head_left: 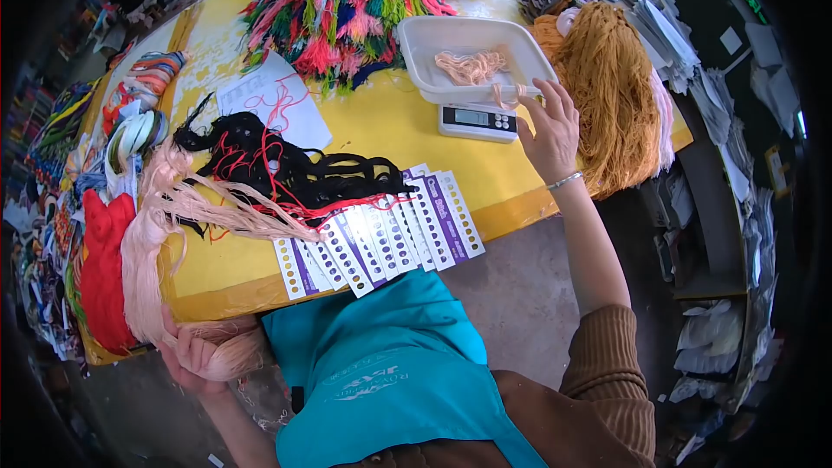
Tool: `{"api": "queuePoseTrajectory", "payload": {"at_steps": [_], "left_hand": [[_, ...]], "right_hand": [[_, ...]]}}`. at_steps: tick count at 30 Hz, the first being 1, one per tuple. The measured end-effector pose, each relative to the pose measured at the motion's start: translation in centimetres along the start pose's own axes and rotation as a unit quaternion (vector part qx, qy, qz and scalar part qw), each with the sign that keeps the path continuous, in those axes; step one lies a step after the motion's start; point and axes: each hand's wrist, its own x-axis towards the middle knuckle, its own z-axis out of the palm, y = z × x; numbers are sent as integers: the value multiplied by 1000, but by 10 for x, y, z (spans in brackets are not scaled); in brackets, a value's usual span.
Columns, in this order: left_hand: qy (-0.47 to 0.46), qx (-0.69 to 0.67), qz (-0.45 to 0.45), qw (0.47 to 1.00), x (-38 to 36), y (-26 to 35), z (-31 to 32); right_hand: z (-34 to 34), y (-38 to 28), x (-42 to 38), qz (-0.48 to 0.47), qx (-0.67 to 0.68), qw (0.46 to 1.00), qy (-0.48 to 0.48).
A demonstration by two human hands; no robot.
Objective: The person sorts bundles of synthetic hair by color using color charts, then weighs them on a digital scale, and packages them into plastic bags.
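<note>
Right hand point(549, 126) pinching peach strand point(513, 91) at tray point(433, 50) rim, other fingers spread. Left hand point(192, 355) closing around peach hank point(165, 234) below tabletop point(381, 121) edge. I'm judging: feeding strands gently, keeping fingers off tray so scale point(478, 121) reads true. Tray holding one small peach bundle point(469, 66).

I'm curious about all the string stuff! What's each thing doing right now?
Tray: on the scale, pink thread inside.
Scale: display on.
Right hand: pinching pink thread at the tray.
Left hand: gripping pink yarn bundle.
Cards: fanned in a row.
</note>
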Motion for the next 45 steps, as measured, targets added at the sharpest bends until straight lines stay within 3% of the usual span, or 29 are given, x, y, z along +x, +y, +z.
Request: {"api": "queuePoseTrajectory", "payload": {"at_steps": [4, 10, 12, 15, 16, 17, 18, 19, 20, 21, 22, 24, 26, 29, 32, 34, 35, 36, 37, 38, 40, 41, 43, 45], "left_hand": [[39, 7, 19, 999, 2, -6, 4], [-8, -25, 30, 999, 13, -11, 15], [-125, -69, 34, 989, 23, -14, 25], [-174, -88, 43, 980, 28, -3, 25], [-186, -95, 52, 977, 30, -3, 28], [-190, -97, 63, 975, 31, -1, 29], [-193, -98, 73, 974, 31, 2, 30], [-175, -104, 66, 977, 31, 7, 37], [-186, -101, 74, 975, 31, 12, 35], [-198, -100, 81, 972, 32, 18, 31], [-206, -100, 87, 970, 32, 25, 26], [-198, -96, 101, 970, 32, 30, 31], [-220, -106, 92, 966, 36, 34, 34], [-233, -106, 78, 964, 45, 20, 38], [-145, -37, 69, 986, 46, -7, 35], [-117, 91, 35, 988, 57, -25, 39], [-120, 161, 15, 979, 65, -39, 46], [-129, 246, 9, 961, 71, -51, 52], [-136, 329, 2, 934, 76, -64, 59], [-134, 363, -7, 922, 81, -79, 66], [-114, 459, -64, 879, 87, -106, 87], [-97, 518, -111, 842, 90, -116, 99], [-141, 632, -38, 761, 97, -143, 95], [-152, 654, -30, 741, 96, -157, 94]], "right_hand": [[13, 2, 3, -8, 3, 1000, -6], [33, 1, 11, -27, -35, 998, -36], [29, 2, 17, -18, 14, 1000, -13], [22, 27, 28, 39, 227, 971, 66], [-8, 15, 39, 275, 553, 785, 52], [-20, 40, 41, 214, 695, 683, 64], [-46, 44, 46, 177, 757, 623, 91], [-71, 84, 43, 195, 808, 555, 43], [-100, 89, 51, 220, 764, 593, 126], [-131, 123, 64, 164, 858, 487, -4], [-152, 171, 62, 194, 801, 556, 109], [-192, 213, 63, 116, 779, 578, 213], [-232, 205, 80, 142, 711, 611, 318], [-231, 143, 99, 139, 639, 684, 324], [-179, 43, 92, 179, 586, 760, 216], [-132, -39, 70, 212, 525, 823, 35], [-103, -69, 57, 141, 379, 912, -73], [-98, -103, 57, 189, 475, 803, -307], [-69, -127, 42, 177, 539, 728, -384], [-54, -149, 36, 106, 582, 673, -444], [-16, -182, 7, 93, 667, 556, -487], [-7, -192, -1, 114, 649, 526, -537], [-5, -212, -10, 128, 658, 504, -545], [-2, -215, -12, 126, 655, 495, -557]]}}
